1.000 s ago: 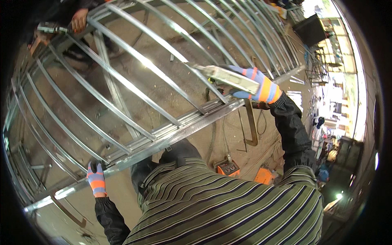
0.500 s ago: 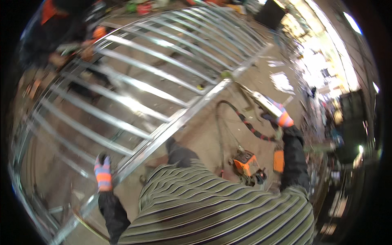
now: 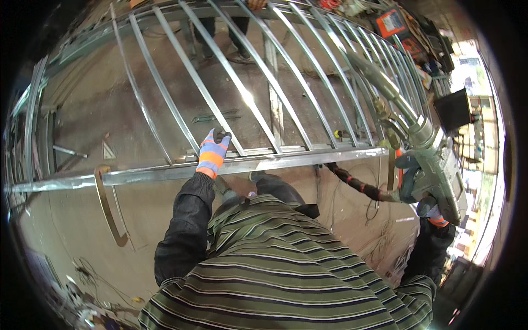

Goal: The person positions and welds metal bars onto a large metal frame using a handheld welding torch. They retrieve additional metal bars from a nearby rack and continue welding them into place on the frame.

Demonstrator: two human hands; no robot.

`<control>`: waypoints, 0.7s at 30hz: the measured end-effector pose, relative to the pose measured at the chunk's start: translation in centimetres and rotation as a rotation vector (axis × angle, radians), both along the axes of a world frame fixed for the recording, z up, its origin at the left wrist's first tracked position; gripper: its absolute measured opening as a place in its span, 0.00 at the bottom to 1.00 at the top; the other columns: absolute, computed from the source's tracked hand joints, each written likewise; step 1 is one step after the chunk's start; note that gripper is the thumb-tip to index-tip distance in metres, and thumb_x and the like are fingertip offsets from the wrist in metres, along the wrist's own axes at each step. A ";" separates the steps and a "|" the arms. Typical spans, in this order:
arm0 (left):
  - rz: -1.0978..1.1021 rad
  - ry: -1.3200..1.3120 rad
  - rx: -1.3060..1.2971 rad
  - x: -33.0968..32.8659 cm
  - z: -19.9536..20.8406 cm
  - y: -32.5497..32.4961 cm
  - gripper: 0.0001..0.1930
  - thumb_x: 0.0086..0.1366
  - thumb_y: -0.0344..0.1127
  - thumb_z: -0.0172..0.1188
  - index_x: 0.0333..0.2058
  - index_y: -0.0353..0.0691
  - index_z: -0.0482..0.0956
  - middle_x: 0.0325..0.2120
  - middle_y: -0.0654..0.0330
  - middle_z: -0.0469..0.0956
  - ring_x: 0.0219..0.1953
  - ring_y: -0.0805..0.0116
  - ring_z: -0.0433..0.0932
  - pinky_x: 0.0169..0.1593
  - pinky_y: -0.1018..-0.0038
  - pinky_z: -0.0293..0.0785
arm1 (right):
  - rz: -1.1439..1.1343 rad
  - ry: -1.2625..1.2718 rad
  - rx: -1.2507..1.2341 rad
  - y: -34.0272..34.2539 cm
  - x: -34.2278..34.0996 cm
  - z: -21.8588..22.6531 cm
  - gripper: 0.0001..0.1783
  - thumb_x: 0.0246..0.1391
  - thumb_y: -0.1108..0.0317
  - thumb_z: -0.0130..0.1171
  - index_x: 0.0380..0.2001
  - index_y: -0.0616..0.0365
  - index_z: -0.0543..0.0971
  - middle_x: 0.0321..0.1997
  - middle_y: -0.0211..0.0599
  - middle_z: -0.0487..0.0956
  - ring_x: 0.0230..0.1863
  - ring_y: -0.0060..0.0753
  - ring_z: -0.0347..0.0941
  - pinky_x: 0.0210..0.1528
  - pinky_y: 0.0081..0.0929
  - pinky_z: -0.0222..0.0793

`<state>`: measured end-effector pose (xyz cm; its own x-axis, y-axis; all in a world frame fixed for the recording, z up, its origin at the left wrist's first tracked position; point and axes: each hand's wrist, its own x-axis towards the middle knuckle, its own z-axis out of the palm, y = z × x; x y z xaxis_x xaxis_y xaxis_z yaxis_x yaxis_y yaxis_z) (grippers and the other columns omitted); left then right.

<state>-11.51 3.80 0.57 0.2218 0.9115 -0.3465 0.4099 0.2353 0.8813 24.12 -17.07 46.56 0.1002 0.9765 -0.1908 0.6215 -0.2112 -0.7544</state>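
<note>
A silvery metal frame [image 3: 137, 177] with a long near rail and several parallel bars spans the view. My left hand [image 3: 212, 155], in a striped glove with dark fingertips, is closed over the near rail where the bars meet it. At the right, my right hand [image 3: 432, 208] grips a grey metal power tool [image 3: 437, 165] with a long barrel. The barrel points up and left over the frame's right bars. A black hose with red bands [image 3: 352, 182] runs to the tool's grip. I cannot make out the tool's exact kind.
A brass-coloured clamp [image 3: 108, 212] hangs from the rail's left part; another clamp [image 3: 391, 168] is near its right end. A greenish long-handled tool [image 3: 212, 117] lies beneath the bars. Another person's hand [image 3: 256, 4] touches the far edge. Cables [image 3: 91, 280] lie lower left.
My view has turned, and the frame now lies nearly level across it. The grey tool now appears much larger, its barrel over the bars. My left hand is still at the near rail.
</note>
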 end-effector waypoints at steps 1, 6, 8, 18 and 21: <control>0.015 0.082 0.030 0.3 -0.2 0.1 0.24 0.62 0.43 0.69 0.52 0.35 0.79 0.39 0.55 0.87 0.42 0.63 0.85 0.50 0.70 0.77 | 0.053 0.005 -0.013 2.1 0.8 -0.4 0.41 0.47 0.54 0.76 0.61 0.64 0.74 0.50 0.39 0.83 0.41 0.28 0.78 0.46 0.27 0.74; 0.081 0.061 -0.122 0.6 -0.8 0.7 0.18 0.66 0.40 0.67 0.51 0.39 0.81 0.33 0.64 0.85 0.32 0.74 0.81 0.37 0.75 0.76 | 0.370 0.049 -0.143 12.6 5.5 -5.3 0.39 0.48 0.55 0.75 0.60 0.63 0.74 0.50 0.40 0.83 0.41 0.28 0.78 0.45 0.27 0.75; 0.170 -0.134 -0.253 0.7 -0.8 0.9 0.15 0.67 0.36 0.66 0.49 0.37 0.81 0.35 0.63 0.84 0.33 0.77 0.79 0.37 0.76 0.75 | 0.500 0.077 -0.189 16.5 6.9 -8.2 0.38 0.48 0.56 0.74 0.60 0.63 0.74 0.50 0.40 0.83 0.41 0.29 0.79 0.45 0.26 0.75; 0.116 -0.041 -0.118 0.8 1.3 0.1 0.15 0.65 0.32 0.67 0.47 0.32 0.77 0.30 0.57 0.84 0.30 0.74 0.77 0.37 0.74 0.75 | 0.877 0.203 -0.441 26.9 4.9 -22.0 0.34 0.50 0.58 0.71 0.58 0.63 0.75 0.49 0.41 0.83 0.42 0.29 0.80 0.43 0.26 0.76; 0.094 -0.006 -0.188 0.7 2.4 0.2 0.20 0.64 0.34 0.69 0.50 0.31 0.76 0.35 0.51 0.84 0.35 0.67 0.82 0.41 0.70 0.78 | 0.915 0.215 -0.482 27.3 4.3 -24.9 0.33 0.50 0.59 0.70 0.58 0.63 0.75 0.48 0.41 0.83 0.42 0.29 0.80 0.43 0.26 0.77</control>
